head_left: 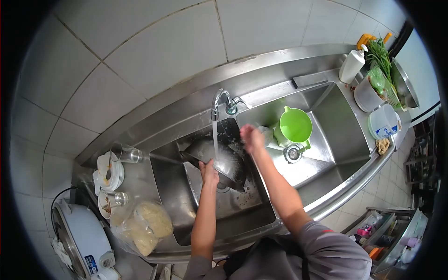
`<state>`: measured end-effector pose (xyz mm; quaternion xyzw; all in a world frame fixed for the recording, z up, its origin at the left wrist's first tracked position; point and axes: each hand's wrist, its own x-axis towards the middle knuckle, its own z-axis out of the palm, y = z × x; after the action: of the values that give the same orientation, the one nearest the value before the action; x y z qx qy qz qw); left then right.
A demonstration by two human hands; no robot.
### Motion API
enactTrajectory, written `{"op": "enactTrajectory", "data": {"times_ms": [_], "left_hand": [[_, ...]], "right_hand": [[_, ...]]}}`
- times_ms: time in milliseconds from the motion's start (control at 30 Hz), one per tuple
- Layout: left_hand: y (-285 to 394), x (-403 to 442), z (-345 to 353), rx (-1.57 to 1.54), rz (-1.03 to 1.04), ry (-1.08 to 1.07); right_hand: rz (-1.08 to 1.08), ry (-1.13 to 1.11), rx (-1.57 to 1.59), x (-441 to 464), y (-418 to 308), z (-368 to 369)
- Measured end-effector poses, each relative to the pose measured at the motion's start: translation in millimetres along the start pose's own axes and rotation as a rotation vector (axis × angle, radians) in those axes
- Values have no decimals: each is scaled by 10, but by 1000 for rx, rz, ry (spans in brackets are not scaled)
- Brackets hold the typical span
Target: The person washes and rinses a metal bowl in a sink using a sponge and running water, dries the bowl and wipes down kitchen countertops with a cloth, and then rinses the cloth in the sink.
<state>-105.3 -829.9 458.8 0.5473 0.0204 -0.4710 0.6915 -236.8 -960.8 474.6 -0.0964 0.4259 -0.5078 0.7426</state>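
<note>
My left hand point(209, 173) grips the near rim of a dark, wide pan point(223, 164) in the left basin. The pan is tilted, and a stream of water point(215, 139) from the chrome faucet point(217, 103) runs onto it. My right hand point(252, 138) hovers near the divider between the two basins, slightly blurred, with its fingers apart and nothing visible in them. Just right of it are a clear plastic item point(266, 134), whose kind I cannot make out, and a green pitcher point(295, 127). The pitcher stands in the right basin beside the drain point(293, 153).
On the left counter are drinking glasses point(132, 154), stacked white dishes point(116, 177), a bag of pale food point(151, 221) and a rice cooker point(86, 233). A soap bottle point(352, 66), a white tub point(383, 122) and green vegetables point(380, 58) stand at right.
</note>
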Motion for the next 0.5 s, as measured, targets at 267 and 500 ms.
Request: {"op": "enactTrajectory", "data": {"times_ms": [267, 500], "left_hand": [[-138, 178, -13, -57, 53, -105], [-135, -89, 56, -174, 3, -38]], "right_hand": [[114, -191, -551, 178, -681, -163], [203, -472, -550, -486, 184, 217]]}}
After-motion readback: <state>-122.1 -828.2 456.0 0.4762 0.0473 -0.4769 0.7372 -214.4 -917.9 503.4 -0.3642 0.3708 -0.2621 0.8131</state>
